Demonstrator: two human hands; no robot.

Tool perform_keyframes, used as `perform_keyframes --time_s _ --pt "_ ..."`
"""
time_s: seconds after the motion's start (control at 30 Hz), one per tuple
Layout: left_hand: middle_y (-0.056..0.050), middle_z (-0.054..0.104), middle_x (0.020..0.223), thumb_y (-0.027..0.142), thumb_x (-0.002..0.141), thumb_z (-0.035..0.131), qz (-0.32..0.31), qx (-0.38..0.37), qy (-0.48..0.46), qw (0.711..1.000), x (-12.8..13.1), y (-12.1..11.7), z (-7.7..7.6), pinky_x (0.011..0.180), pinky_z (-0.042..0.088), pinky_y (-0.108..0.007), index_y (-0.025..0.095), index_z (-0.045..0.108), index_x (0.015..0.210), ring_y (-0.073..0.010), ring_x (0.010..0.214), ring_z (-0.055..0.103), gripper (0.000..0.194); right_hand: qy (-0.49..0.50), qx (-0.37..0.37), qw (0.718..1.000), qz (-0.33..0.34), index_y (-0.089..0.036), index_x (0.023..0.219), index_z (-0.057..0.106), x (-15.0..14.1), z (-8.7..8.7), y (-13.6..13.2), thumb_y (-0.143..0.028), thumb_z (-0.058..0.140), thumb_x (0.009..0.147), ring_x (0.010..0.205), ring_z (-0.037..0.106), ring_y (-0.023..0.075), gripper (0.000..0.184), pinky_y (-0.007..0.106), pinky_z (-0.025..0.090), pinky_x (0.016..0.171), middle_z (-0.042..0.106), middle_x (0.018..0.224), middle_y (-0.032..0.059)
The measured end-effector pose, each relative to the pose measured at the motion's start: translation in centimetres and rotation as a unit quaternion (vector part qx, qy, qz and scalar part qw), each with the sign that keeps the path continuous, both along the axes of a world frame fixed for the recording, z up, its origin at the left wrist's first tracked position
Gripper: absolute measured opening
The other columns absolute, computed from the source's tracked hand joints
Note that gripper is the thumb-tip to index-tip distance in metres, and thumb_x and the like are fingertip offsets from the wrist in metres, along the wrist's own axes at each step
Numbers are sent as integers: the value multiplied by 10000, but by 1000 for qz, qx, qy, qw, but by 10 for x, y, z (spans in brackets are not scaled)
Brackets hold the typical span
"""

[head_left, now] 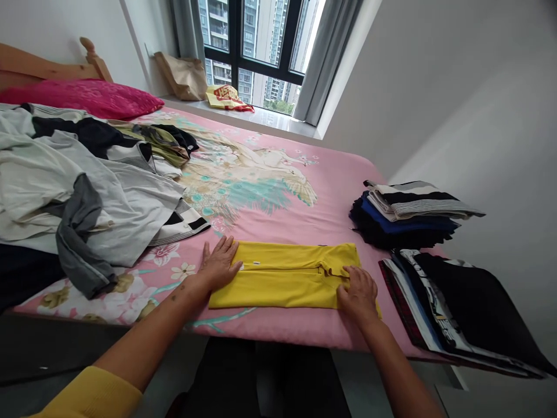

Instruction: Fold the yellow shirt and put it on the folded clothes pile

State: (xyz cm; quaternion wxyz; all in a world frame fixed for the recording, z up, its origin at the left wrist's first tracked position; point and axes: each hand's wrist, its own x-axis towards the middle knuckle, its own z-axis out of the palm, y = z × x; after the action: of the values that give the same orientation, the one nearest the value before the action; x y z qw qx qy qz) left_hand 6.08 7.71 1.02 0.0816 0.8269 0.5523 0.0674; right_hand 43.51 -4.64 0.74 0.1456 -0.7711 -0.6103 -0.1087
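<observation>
A yellow T-shirt lies on the bed near its front edge, folded into a long flat strip. Its two sides meet along a seam in the middle, and a small white label shows near the left end. My left hand rests flat on the left end of the strip, fingers spread. At the opposite end, my right hand has its fingers curled on the fabric beside the rumpled neck opening, thumb and forefinger gripping the cloth. Part of that end is hidden under the hand.
Loose clothes are heaped on the bed's left side. Two stacks of folded clothes, one behind the other, lie at the right by the wall. A pink pillow is at the headboard. Bags stand on the windowsill.
</observation>
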Motion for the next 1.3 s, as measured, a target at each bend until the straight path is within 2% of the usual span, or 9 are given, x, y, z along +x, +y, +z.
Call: perform_keyframes --time_s 0.1,0.27,0.43,0.57,0.73,0.83,1.0,1.17,1.3 --pt "-102 330 1476 256 858 398 -50 40 -29 998 28 -14 10 1105 46 -577 185 444 1332 -257 1390 213 482 -11 -9 1000 11 -191 1134 523 8 1 -1 -251 496 758 1203 369 262 382 403 217 1028 520 1232 100" --pt "-88 392 1444 300 872 433 -155 20 -89 984 100 -41 15 1107 171 -528 227 489 1278 -237 1369 270 416 -8 2 999 53 -194 1125 545 -6 2 15 -337 514 792 1211 356 259 363 407 176 1035 519 1247 101" --pt "-128 396 1435 467 858 459 -113 0 -141 984 178 -50 10 1100 156 -567 215 465 1305 -266 1362 282 513 16 10 996 87 -198 1022 584 -12 2 32 -262 473 821 1103 434 225 238 378 149 1039 591 1108 73" --pt "-159 346 1458 507 834 469 -74 -7 -156 985 217 -46 -3 1100 123 -589 175 428 1346 -286 1374 245 611 34 23 995 94 -203 959 592 -8 10 33 -216 450 840 966 493 195 186 382 114 1062 622 949 41" --pt "-134 320 1476 419 852 461 -50 34 -151 987 226 -45 -18 1108 46 -585 240 442 1343 -283 1380 229 523 7 -25 994 106 -210 1002 590 -1 17 23 -238 449 852 993 481 211 207 412 99 1068 611 985 52" --pt "-94 295 1493 376 871 445 -78 59 -149 984 224 -48 -18 1106 19 -593 297 433 1346 -270 1389 212 482 1 -26 997 72 -197 1092 557 6 14 21 -251 494 817 1075 441 238 287 429 96 1066 586 1092 75" --pt "-41 356 1468 309 904 381 -131 53 -163 976 224 -48 -17 1136 36 -531 302 470 1302 -203 1374 261 407 4 -26 999 46 -211 969 580 23 13 23 -196 506 761 1094 426 246 221 433 108 1056 580 1098 64" --pt "-69 370 1457 224 838 444 -114 15 -168 979 232 -42 -13 1105 83 -600 269 444 1311 -243 1359 285 475 76 -28 997 -10 -181 1043 565 51 15 20 -160 444 770 1048 481 216 300 318 296 935 601 1086 76" --pt "-77 300 1493 71 759 439 -145 -1 -168 975 246 -39 -4 1093 175 -574 259 435 1319 -251 1381 233 590 189 -107 973 -78 -188 977 602 77 14 24 -306 385 865 880 563 194 272 268 371 735 654 965 67"
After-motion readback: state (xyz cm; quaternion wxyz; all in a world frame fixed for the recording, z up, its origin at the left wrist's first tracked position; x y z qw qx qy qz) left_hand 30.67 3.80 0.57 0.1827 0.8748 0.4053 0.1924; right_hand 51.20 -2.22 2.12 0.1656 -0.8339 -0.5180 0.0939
